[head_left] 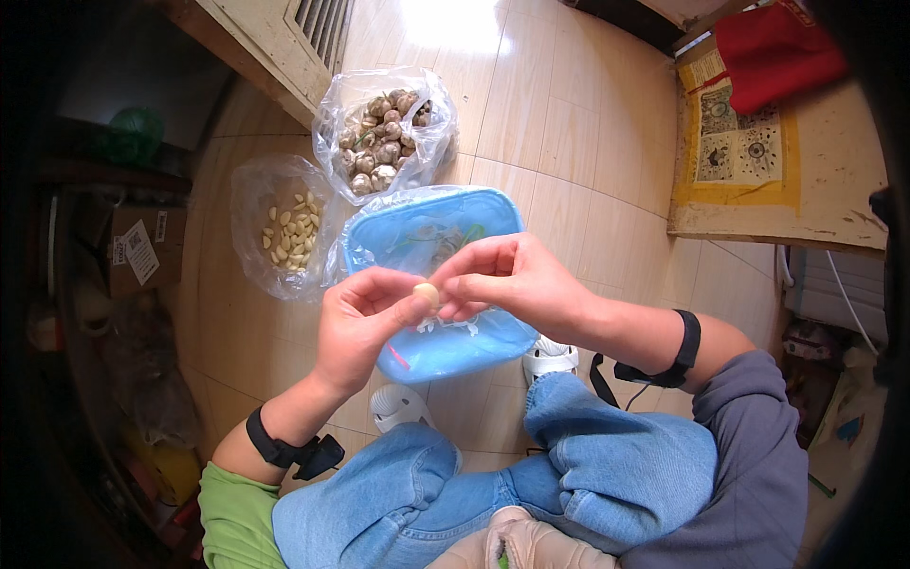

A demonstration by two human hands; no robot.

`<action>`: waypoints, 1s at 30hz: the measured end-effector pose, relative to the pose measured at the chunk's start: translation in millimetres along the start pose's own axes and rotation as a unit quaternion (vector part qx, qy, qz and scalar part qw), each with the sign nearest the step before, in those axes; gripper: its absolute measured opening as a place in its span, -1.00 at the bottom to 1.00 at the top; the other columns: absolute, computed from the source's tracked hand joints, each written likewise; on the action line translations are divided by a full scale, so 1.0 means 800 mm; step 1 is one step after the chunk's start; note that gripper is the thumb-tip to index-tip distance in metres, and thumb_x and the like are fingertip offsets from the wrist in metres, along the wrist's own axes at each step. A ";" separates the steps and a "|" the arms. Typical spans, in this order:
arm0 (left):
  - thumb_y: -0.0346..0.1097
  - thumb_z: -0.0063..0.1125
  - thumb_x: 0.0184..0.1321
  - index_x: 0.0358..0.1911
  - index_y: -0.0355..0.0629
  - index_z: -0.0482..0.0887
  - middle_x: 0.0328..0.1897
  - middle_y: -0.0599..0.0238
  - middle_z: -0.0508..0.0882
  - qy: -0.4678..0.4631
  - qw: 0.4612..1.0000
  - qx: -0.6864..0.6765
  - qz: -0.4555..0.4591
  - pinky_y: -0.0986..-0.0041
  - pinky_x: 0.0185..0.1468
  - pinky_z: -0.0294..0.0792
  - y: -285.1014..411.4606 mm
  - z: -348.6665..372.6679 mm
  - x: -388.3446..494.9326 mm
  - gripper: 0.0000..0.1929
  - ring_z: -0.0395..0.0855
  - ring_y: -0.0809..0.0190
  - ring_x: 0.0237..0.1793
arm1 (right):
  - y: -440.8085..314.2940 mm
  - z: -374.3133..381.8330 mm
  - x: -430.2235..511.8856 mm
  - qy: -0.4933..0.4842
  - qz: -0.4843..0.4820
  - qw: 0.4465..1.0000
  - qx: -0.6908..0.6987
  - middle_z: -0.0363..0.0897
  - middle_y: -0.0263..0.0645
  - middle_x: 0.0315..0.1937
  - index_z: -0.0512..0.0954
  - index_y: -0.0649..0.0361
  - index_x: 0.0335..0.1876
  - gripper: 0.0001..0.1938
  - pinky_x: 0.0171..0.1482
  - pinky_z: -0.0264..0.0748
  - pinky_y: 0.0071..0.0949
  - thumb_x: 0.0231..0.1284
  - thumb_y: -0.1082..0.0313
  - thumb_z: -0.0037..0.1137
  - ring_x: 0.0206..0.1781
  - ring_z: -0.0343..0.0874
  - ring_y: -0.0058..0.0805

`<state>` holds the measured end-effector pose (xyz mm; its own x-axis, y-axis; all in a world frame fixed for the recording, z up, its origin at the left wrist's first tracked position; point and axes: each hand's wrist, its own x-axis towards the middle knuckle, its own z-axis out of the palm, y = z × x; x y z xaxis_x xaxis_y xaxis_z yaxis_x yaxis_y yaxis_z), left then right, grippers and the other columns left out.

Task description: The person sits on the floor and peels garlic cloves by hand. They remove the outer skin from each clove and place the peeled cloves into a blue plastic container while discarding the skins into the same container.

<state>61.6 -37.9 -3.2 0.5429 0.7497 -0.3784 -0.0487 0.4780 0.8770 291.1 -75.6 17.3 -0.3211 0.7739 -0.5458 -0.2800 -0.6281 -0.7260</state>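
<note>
My left hand (370, 313) grips a pale garlic clove (426, 293) between thumb and fingertips. The fingertips of my right hand (498, 279) meet at the clove's right side; whether they pinch a bit of skin there cannot be told. Both hands are above a blue plastic bin (455, 363) with a clear bag lining, which has papery skins and green scraps inside. Beyond it, a clear plastic bag (437, 160) stands open with whole garlic bulbs (387, 151). To the left, another clear bag (249, 213) holds peeled cloves (298, 231).
White clogs (402, 407) stand on the wood-look floor (526, 142) close to the bin. A cardboard box (146, 245) is on a shelf at left. At right is a worn wooden panel (839, 171) with a red cloth (775, 57) over it. A cream door (263, 43) is at the upper left.
</note>
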 end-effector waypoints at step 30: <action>-0.38 0.37 0.34 -0.10 -0.29 0.78 -0.22 0.23 0.81 -0.004 0.993 -0.084 -0.083 0.51 -0.08 0.54 0.004 -0.005 0.003 -0.84 0.71 0.37 -0.22 | 0.001 0.003 0.003 -0.030 -0.006 0.999 -0.010 0.76 -0.22 -0.35 0.71 0.35 -0.17 -0.70 -0.21 0.69 -0.58 0.42 0.19 0.33 -0.31 0.75 -0.60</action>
<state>59.0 -32.7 -2.1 0.5614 0.6508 -0.5112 -0.0967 0.6651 0.7405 288.1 -74.6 16.0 -0.3722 0.7753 -0.5103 -0.2671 -0.6160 -0.7411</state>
